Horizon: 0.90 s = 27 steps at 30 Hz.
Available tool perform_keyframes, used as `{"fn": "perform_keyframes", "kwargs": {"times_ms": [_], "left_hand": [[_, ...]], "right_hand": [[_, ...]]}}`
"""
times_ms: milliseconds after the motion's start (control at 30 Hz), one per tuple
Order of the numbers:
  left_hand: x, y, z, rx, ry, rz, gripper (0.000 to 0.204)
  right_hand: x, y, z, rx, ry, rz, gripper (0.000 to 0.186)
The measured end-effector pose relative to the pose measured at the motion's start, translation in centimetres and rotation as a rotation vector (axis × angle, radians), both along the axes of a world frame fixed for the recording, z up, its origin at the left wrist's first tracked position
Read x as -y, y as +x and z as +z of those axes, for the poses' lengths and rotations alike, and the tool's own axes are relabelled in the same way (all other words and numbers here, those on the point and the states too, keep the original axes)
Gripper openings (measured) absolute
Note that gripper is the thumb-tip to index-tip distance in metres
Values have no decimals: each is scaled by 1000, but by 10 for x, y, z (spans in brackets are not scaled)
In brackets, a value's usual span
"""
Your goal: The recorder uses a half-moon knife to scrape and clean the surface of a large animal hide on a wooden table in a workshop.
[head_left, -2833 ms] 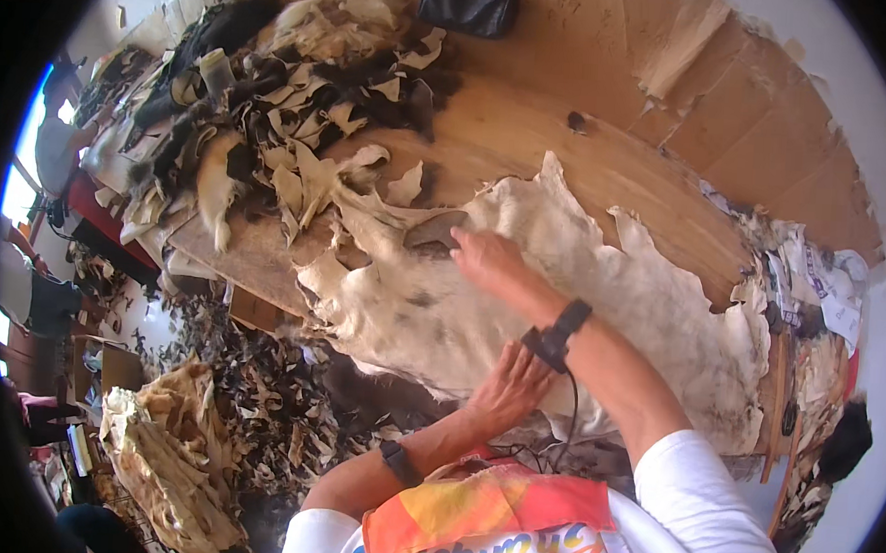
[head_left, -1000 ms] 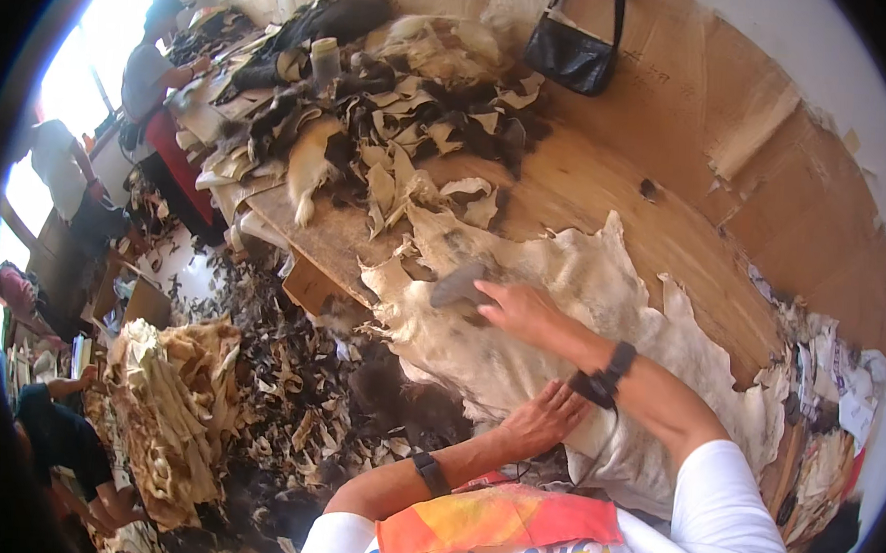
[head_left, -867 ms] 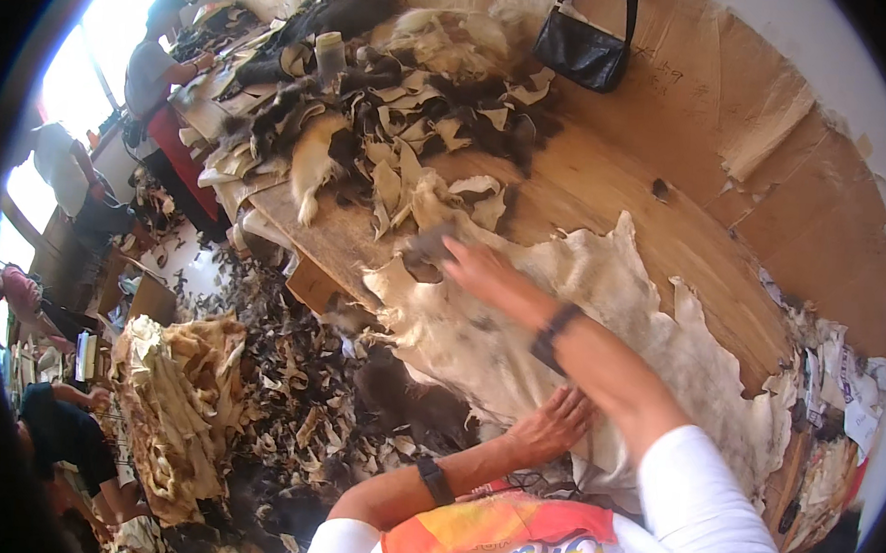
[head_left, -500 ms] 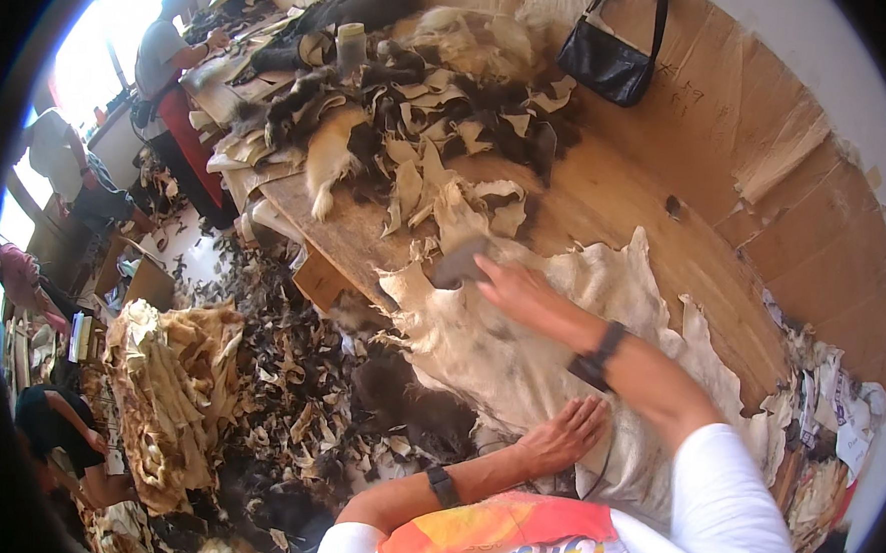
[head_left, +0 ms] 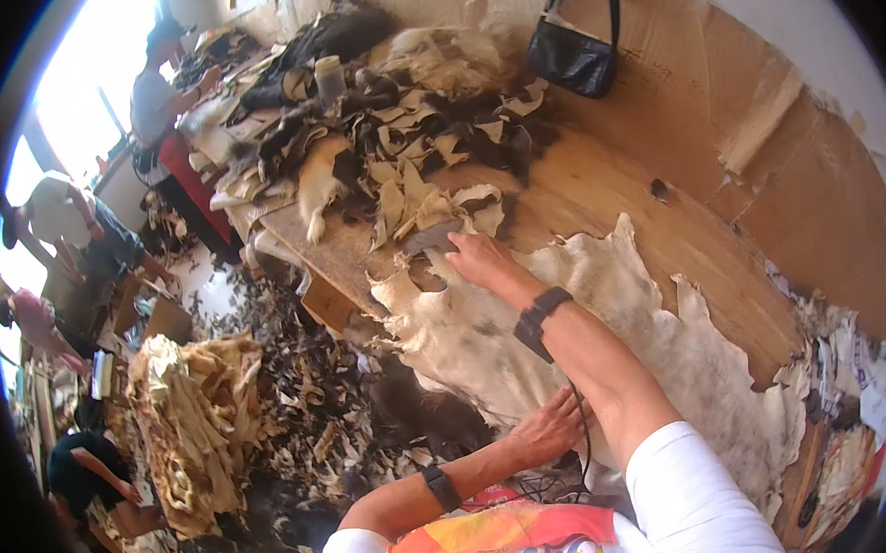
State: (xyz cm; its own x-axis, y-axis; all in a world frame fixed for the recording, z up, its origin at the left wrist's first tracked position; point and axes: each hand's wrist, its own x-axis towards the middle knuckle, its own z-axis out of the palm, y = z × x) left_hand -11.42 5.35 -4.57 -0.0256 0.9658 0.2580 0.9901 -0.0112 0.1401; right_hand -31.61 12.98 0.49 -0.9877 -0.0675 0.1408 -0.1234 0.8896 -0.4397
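Note:
A large pale hide (head_left: 551, 322), skin side up with a ragged edge, lies spread over the wooden table in front of me. My left hand (head_left: 552, 425) rests flat on its near part, fingers stretched out. Reaching across to the hide's far left end, my right hand (head_left: 484, 262) has its fingers closed on a flat grey piece (head_left: 432, 238). Whether that piece is a hide scrap or a tool I cannot tell. It lies beside cut hide scraps (head_left: 391, 209). A black cable (head_left: 586, 424) hangs down past my left hand.
Fur and hide offcuts (head_left: 371, 123) heap up at the table's far end, around a jar (head_left: 329, 78). A black bag (head_left: 573, 58) hangs on the cardboard-covered wall. Scraps (head_left: 326, 401) litter the floor beside a hide bundle (head_left: 190, 423). Several people work at left.
My right hand has moved a little farther away and to the left with the grey piece. My left hand stays flat on the hide. The whole view has shifted slightly.

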Motion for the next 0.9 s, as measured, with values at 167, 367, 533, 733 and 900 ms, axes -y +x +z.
{"fn": "perform_keyframes", "kwargs": {"times_ms": [167,367,533,733,900], "left_hand": [[6,-6,-4,-10,72,66,57],[35,-44,17,412,-32,12,66],[24,-148,98,404,-270,566,44],[-20,-283,87,157,-227,740,52],[-44,-340,44,21,-340,757,65]], "right_hand": [[-43,57,18,-59,-424,114,49],[-148,215,26,170,-256,-286,51],[-174,294,4,181,-234,-464,49],[-152,306,27,184,-341,-566,49],[-105,315,51,157,-390,-723,47]]}}
